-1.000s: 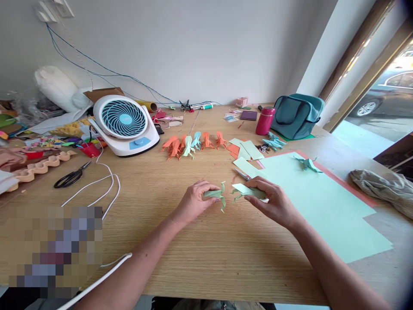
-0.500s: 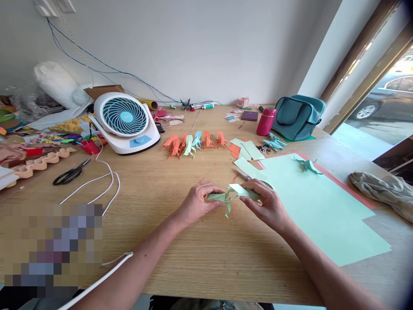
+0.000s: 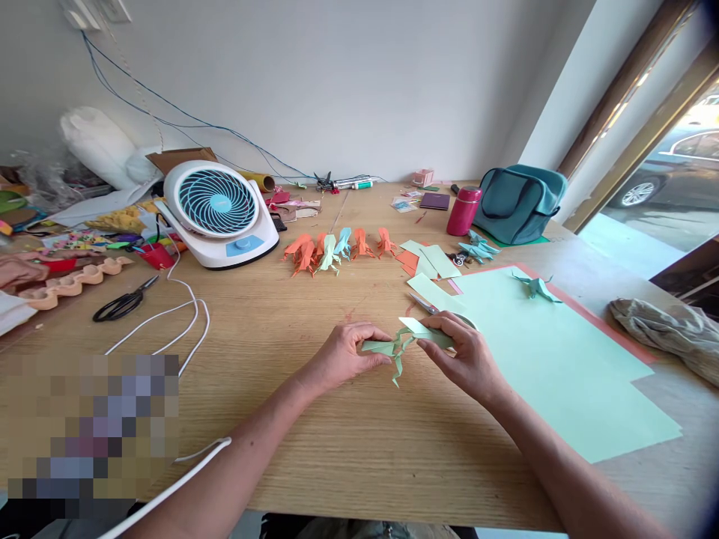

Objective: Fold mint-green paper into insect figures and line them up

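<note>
My left hand (image 3: 342, 355) pinches one end of a pale green folded paper figure (image 3: 396, 346) just above the wooden table (image 3: 314, 434). My right hand (image 3: 466, 359) pinches a second green folded piece (image 3: 430, 333), and the two pieces meet between my hands with thin paper legs hanging down. Both hands are closed on the paper.
A row of orange, green and blue paper figures (image 3: 337, 251) lies beyond my hands. Large mint sheets (image 3: 562, 359) cover the right side, with a teal figure (image 3: 536, 287) on them. A white fan (image 3: 216, 213), black scissors (image 3: 123, 303), white cable (image 3: 168, 322), red bottle (image 3: 461, 209) and teal bag (image 3: 520, 202) stand around.
My hands have come together, so the two green pieces that were apart now touch. The view has shifted slightly.
</note>
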A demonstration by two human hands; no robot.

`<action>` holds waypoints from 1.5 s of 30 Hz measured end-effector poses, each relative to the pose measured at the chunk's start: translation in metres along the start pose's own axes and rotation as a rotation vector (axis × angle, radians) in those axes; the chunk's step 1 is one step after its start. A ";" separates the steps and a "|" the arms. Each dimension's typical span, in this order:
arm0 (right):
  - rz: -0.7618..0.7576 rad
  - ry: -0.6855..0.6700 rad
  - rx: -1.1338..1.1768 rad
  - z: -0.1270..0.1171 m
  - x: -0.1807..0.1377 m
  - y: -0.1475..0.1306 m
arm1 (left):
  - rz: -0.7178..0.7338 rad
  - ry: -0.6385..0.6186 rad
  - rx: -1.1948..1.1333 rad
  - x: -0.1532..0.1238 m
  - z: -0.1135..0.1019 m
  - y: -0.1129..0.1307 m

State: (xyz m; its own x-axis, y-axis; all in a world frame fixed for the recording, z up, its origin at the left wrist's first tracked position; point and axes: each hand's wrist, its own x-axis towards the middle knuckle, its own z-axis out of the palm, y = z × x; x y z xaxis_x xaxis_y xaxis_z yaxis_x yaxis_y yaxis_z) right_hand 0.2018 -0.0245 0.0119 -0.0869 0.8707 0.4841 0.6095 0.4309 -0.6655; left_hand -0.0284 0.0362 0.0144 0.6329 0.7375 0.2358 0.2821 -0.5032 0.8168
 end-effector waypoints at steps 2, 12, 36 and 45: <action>0.014 0.009 -0.021 0.000 0.000 0.001 | 0.055 0.025 0.059 0.000 -0.001 0.000; 0.085 -0.001 -0.003 0.000 0.000 0.002 | 0.190 0.065 0.199 0.001 -0.002 -0.003; -0.055 -0.124 -0.018 0.008 -0.005 -0.005 | 0.211 0.084 0.201 0.001 -0.003 -0.004; -0.013 -0.105 0.018 0.023 -0.011 -0.009 | 0.225 0.102 0.252 -0.001 0.001 -0.001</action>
State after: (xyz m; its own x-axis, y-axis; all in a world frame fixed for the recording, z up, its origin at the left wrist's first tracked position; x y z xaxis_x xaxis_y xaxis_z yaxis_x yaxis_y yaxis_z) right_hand 0.1790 -0.0320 -0.0008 -0.1778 0.8845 0.4313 0.5935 0.4460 -0.6700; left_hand -0.0284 0.0354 0.0125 0.6279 0.6300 0.4570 0.3210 -0.7445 0.5854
